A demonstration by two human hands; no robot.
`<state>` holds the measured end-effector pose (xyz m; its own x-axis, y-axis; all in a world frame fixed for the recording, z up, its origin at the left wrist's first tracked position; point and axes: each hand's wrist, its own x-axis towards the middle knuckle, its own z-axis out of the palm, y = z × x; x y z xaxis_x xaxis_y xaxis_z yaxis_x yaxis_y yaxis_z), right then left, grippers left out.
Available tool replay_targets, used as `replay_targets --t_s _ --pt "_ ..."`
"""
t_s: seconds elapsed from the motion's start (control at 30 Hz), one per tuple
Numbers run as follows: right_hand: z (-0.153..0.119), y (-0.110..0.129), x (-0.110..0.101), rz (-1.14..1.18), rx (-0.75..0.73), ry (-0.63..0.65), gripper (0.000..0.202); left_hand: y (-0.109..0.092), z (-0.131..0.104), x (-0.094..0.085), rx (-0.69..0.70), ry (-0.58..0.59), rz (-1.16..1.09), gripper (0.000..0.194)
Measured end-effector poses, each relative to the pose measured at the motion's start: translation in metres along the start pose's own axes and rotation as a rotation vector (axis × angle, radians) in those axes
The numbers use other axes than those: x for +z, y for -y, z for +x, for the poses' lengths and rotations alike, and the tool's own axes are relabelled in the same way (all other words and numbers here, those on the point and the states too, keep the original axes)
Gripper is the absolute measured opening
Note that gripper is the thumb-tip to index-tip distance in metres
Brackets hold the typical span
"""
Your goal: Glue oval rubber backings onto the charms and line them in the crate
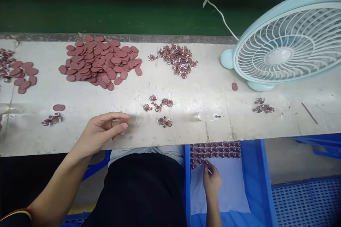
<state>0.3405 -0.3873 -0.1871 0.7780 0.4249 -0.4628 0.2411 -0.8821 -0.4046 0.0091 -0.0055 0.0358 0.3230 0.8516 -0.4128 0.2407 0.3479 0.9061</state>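
Observation:
My left hand [102, 131] hovers over the near edge of the worktable, its thumb and fingers pinched. Between the fingertips shows part of a reddish-brown oval disc [123, 121], the rest of it hidden. Down in the blue crate [257, 177], my right hand [212, 181] pinches a small brown figure [206, 162] at the end of an unfinished row. Behind it stand several rows of similar small brown figures [215, 149] on a white sheet [226, 188]. Loose brown and white small parts [164, 122] lie on the table right of my left hand.
A large pile of reddish-brown oval discs [101, 62] and a heap of small brown parts [178, 58] lie along the back. A clear bottle with a needle tip [209, 116] lies near the table's front edge. A light-blue fan [278, 56] stands at right.

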Motion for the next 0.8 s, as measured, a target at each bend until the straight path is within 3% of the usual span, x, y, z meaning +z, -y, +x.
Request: replay_targets --t_s 0.27,0.53,0.67,0.8 --pt "0.005 -0.004 0.005 -0.089 -0.035 -0.016 0.032 -0.011 0.0 0.001 -0.026 -0.011 -0.202 0.027" --pt "0.004 0.017 0.002 -0.056 0.037 -0.001 0.03 -0.01 0.001 0.0 -0.064 -0.099 -0.28 0.028" --pt "0.0 0.043 -0.016 0.061 0.102 -0.046 0.03 -0.007 0.001 -0.003 -0.065 -0.084 -0.331 0.027" --pt "-0.018 0.101 -0.051 0.308 0.134 -0.175 0.049 0.0 -0.005 0.002 -0.112 -0.018 -0.425 0.027"
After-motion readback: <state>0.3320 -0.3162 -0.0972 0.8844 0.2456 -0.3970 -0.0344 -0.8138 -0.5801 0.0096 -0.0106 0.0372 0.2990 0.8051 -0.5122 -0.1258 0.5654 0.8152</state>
